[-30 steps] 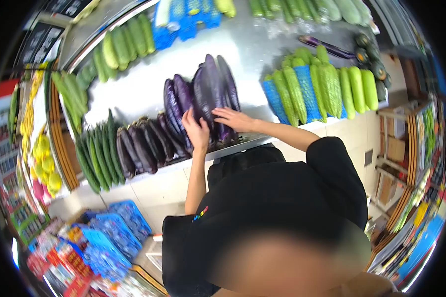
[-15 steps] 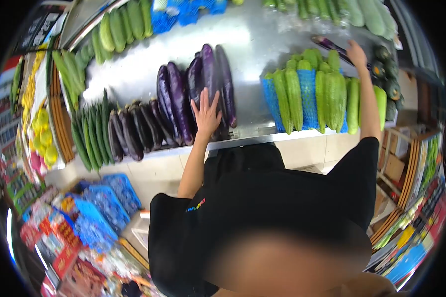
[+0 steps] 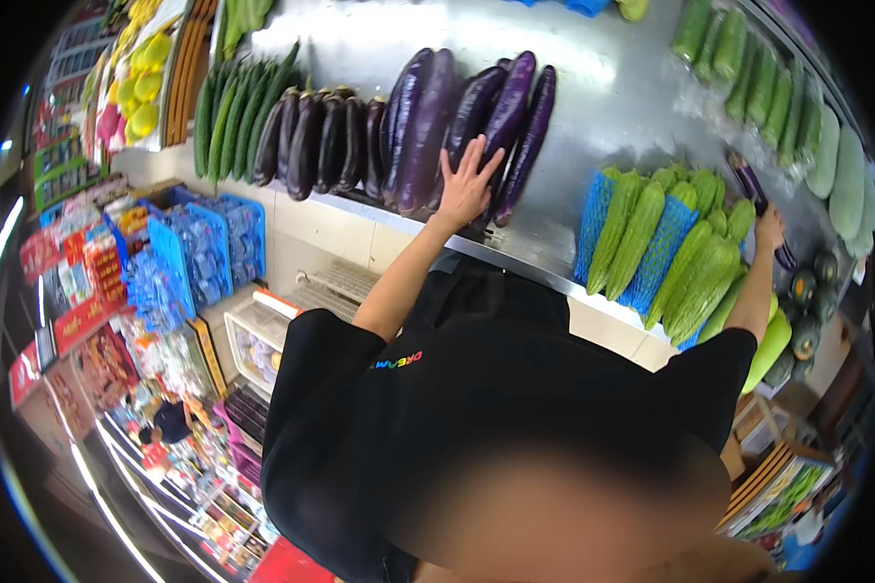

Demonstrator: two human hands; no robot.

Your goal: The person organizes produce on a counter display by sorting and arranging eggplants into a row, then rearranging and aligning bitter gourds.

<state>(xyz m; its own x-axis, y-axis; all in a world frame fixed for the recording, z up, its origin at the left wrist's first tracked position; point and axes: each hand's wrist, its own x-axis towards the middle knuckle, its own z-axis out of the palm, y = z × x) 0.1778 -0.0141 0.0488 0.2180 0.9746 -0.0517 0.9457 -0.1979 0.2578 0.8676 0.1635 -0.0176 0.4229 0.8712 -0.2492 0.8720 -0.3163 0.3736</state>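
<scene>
On the metal counter, my left hand (image 3: 467, 185) lies with its fingers spread over the lower part of several long purple eggplants (image 3: 510, 107). Far to the right, my right hand (image 3: 770, 228) has its fingers wrapped round a single purple eggplant (image 3: 747, 182) that lies beyond the green gourds. Left of my left hand, a row of shorter dark eggplants (image 3: 304, 146) stands beside dark green cucumbers (image 3: 253, 112). Light green gourds (image 3: 637, 238), some in blue netting (image 3: 659, 255), lie between my two hands.
Wrapped green cucumbers (image 3: 729, 53) and pale gourds (image 3: 848, 180) lie at the upper right. Small dark squashes (image 3: 805, 284) sit by the right edge. Blue crates (image 3: 199, 257) of packets stand on the lower left. A person (image 3: 170, 421) is far off there.
My right hand has left the long eggplants, reached right and closed on the lone eggplant. My left hand now lies spread over the long eggplants. The view has turned.
</scene>
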